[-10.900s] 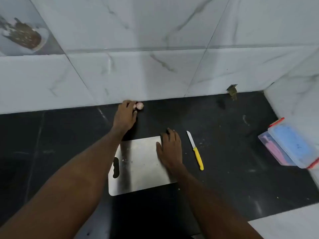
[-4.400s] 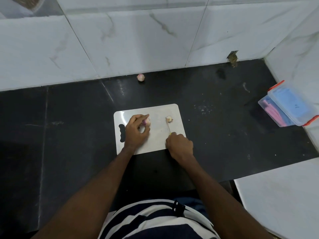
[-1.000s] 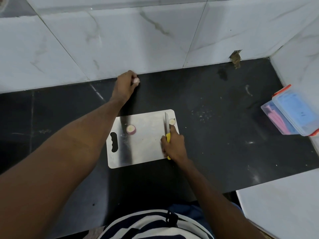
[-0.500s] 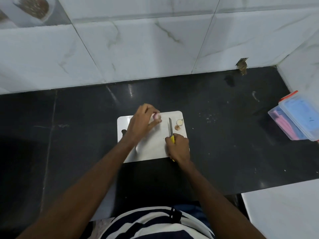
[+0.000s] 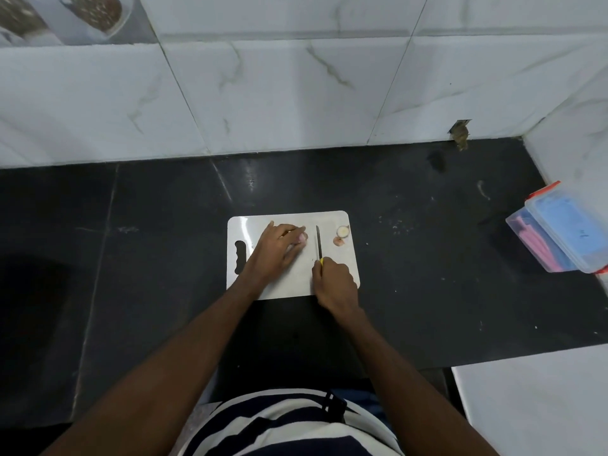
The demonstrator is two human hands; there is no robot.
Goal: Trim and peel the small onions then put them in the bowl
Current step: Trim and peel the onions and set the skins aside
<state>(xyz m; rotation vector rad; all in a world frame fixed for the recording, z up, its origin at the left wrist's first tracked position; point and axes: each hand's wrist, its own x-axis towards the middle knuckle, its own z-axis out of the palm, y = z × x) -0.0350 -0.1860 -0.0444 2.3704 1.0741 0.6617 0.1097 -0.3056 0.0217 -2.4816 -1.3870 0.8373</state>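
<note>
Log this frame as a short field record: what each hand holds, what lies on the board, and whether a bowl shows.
left hand: pinning a small onion on the cutting board
right hand: grip closed on yellow-handled knife, blade beside the onion
board, far right corner: two cut pieces
counter, right edge: lidded plastic container
bowl: none visible

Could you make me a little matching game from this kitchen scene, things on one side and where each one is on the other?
Things:
1. knife
2. small onion
3. cut onion pieces
4. plastic container

Places:
a. far right of the black counter, by the wall
b. pinched in the left hand's fingertips on the cutting board
c. lying at the board's far right corner
d. gripped by the right hand, blade pointing away

Pairs: 1-d, 2-b, 3-c, 4-a
</note>
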